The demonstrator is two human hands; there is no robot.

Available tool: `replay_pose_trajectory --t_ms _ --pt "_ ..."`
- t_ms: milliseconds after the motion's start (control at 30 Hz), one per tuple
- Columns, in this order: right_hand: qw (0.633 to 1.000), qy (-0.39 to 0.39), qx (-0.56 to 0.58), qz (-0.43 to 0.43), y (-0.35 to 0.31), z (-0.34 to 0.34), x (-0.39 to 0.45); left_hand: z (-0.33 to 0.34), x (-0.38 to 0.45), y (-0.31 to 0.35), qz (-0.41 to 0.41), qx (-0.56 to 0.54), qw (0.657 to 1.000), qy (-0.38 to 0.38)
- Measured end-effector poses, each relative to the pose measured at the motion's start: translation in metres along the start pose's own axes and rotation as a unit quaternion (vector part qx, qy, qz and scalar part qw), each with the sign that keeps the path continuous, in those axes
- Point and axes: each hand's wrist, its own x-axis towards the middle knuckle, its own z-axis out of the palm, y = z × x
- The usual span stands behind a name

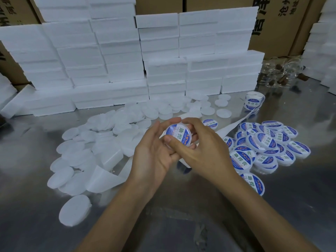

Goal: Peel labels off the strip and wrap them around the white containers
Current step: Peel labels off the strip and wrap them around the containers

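Both hands (154, 148) (201, 148) gripping labelled container (179, 134), bare tabletop (181, 224) nearside

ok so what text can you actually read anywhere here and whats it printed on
"助焊" on the label of the held container
"助焊膏" on the labelled containers at right
Cardboard boxes: large characters, cut off, unreadable
Label roll: too small
Small print on labels: blurred
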Motion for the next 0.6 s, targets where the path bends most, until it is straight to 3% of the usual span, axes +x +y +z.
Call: replay_pose_trajectory --t_ms 133,367,600 --pt "0.998 0.051 0.011 -0.019 0.0023 0.0009 -0.0005 0.0017 -0.0005 0.0039 0.009 0.028 1.0 0.0" --pt "0.993 0.061 0.094 -0.03 0.0068 -0.0003 -0.0003 -0.0045 0.0026 0.001 0.008 0.074 0.997 0.009" --pt "0.994 0.027 -0.096 -0.052 0.0024 0.0013 -0.0015 -0.0034 0.0034 0.0016 0.007 0.061 0.998 0.031"
